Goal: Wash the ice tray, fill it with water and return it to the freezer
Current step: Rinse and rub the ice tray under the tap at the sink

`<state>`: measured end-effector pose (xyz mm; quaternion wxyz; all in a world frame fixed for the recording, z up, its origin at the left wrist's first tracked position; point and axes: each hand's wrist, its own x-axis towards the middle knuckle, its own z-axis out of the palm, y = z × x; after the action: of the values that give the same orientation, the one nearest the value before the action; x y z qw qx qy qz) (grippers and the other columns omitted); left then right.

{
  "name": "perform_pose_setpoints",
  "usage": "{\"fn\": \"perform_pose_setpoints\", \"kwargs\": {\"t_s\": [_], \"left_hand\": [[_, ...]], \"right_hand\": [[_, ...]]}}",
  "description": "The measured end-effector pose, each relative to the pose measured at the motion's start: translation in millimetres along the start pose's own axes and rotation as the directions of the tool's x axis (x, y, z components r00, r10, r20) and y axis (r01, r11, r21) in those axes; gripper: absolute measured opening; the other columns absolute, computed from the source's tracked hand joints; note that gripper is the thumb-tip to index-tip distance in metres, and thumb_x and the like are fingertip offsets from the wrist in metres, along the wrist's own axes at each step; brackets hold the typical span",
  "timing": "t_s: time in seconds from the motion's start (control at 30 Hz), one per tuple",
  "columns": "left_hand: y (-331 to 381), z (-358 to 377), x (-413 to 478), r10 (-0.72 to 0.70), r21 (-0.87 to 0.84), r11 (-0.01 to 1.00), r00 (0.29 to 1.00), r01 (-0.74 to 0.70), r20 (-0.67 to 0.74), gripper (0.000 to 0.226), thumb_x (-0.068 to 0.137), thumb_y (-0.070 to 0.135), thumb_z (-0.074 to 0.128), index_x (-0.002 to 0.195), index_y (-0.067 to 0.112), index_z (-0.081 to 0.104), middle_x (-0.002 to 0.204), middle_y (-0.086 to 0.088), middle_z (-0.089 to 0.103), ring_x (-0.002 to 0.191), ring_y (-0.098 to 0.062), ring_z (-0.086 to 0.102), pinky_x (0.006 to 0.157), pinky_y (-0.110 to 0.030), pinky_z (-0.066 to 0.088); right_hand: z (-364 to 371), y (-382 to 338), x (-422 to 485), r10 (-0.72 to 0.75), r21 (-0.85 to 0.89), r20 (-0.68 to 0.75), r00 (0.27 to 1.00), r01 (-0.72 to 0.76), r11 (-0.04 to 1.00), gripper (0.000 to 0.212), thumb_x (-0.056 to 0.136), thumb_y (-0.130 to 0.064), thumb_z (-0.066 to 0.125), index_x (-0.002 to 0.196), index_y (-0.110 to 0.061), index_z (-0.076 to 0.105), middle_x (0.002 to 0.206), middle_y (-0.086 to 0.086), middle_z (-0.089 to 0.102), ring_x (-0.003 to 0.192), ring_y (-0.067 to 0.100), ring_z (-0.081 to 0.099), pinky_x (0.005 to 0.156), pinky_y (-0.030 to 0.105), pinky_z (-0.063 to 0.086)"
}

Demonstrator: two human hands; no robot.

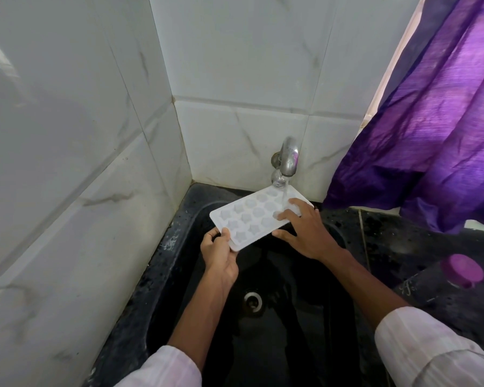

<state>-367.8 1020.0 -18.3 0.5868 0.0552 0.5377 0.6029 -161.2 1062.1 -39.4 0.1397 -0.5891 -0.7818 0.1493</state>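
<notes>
Holds the white ice tray (252, 216) over the black sink (179, 275), cavities up, spanning from the left hand (220, 255) to the right hand (305, 230). Pinches the tray's near-left corner with the left hand: thumb on top of the rim, fingers curled underneath. Rests the right hand on the tray's far-right end with fingers spread and fairly straight across the cavities, gripping nothing; thumb out just beside the tray's near edge, contact there not clear. Shows star-shaped moulds towards the left hand and rounder ones towards the right.

Just beyond the right hand's fingertips: a metal tap (289, 157) on the white tiled wall (67, 163), running, with the water stream (285, 194) landing on the tray right beside those fingers. Below and between the forearms: the round drain (252, 300) in the sink's bottom. To the right of the right hand: a dark speckled surface (389, 241) carrying a dark bottle with a purple cap (464, 270), well apart from the tray. Above that, right of the tap: a purple curtain (430, 121) hanging down to the surface. Pale sleeves (425, 350) rolled up on both forearms.
</notes>
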Motion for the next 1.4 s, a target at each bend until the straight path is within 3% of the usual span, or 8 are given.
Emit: {"fn": "perform_pose_setpoints", "kwargs": {"t_s": [0.1,0.27,0.63,0.93,1.13,1.3,1.4], "left_hand": [[-1,0,-1,-0.014,-0.008,1.000,1.000,0.014,0.000,0.018,0.102,0.002,0.050,0.119,0.005,0.053,0.100,-0.010,0.067,0.087,-0.021,0.068,0.075,-0.039,0.059],[1,2,0,0.003,-0.002,1.000,1.000,-0.003,-0.001,0.022,0.102,0.003,0.050,0.124,0.005,0.053,0.096,-0.007,0.067,0.086,-0.020,0.068,0.073,-0.038,0.059],[0,0,-4,0.016,0.007,1.000,1.000,-0.016,0.011,0.019,0.102,0.002,0.050,0.120,0.006,0.053,0.094,-0.006,0.067,0.082,-0.018,0.069,0.065,-0.035,0.059],[0,0,-5,0.016,0.014,1.000,1.000,-0.016,0.013,0.017,0.102,0.003,0.050,0.118,0.008,0.054,0.097,-0.007,0.067,0.087,-0.020,0.069,0.081,-0.043,0.059],[0,-1,-7,0.026,0.013,1.000,0.999,-0.026,0.022,0.017,0.102,0.003,0.050,0.118,0.007,0.054,0.097,-0.007,0.067,0.086,-0.020,0.069,0.076,-0.040,0.060],[-1,-1,-8,0.012,0.013,1.000,0.999,-0.012,0.032,0.019,0.102,0.003,0.050,0.120,0.007,0.054,0.097,-0.007,0.067,0.087,-0.020,0.069,0.086,-0.046,0.058],[-2,-2,-10,0.008,0.010,1.000,0.999,-0.008,0.037,0.019,0.102,0.003,0.051,0.120,0.007,0.055,0.096,-0.007,0.068,0.086,-0.020,0.069,0.080,-0.043,0.060]], "right_hand": [[2,1,4,-0.012,-0.055,-0.003,1.000,0.012,0.998,0.074,0.079,-0.076,0.029,0.127,-0.027,0.057,0.154,0.006,0.030,0.145,0.027,0.025,0.117,0.058,0.016],[3,-4,3,0.021,-0.050,0.012,1.000,-0.020,0.999,0.050,0.093,-0.057,0.052,0.136,-0.032,0.053,0.156,0.006,0.025,0.145,0.029,0.021,0.118,0.061,0.012],[1,-7,-3,0.027,-0.063,-0.005,1.000,-0.028,0.998,0.047,0.089,-0.053,0.062,0.128,-0.027,0.059,0.151,0.007,0.032,0.137,0.030,0.031,0.116,0.044,0.020],[-3,-8,-6,0.016,-0.063,-0.008,1.000,-0.017,0.998,0.043,0.088,-0.049,0.065,0.126,-0.028,0.063,0.149,0.009,0.036,0.133,0.034,0.036,0.115,0.051,0.026],[-2,-10,-8,0.051,-0.079,0.019,0.999,-0.049,0.996,0.047,0.090,-0.053,0.060,0.130,-0.028,0.058,0.152,0.006,0.031,0.135,0.031,0.032,0.117,0.048,0.024],[-6,-10,-10,0.033,-0.106,0.010,0.999,-0.031,0.994,0.045,0.090,-0.050,0.062,0.130,-0.030,0.060,0.150,0.011,0.034,0.133,0.035,0.036,0.115,0.053,0.026],[-6,-10,-11,0.032,-0.114,0.002,1.000,-0.031,0.993,0.044,0.090,-0.050,0.062,0.127,-0.028,0.061,0.150,0.011,0.034,0.133,0.034,0.035,0.115,0.052,0.025]]}}
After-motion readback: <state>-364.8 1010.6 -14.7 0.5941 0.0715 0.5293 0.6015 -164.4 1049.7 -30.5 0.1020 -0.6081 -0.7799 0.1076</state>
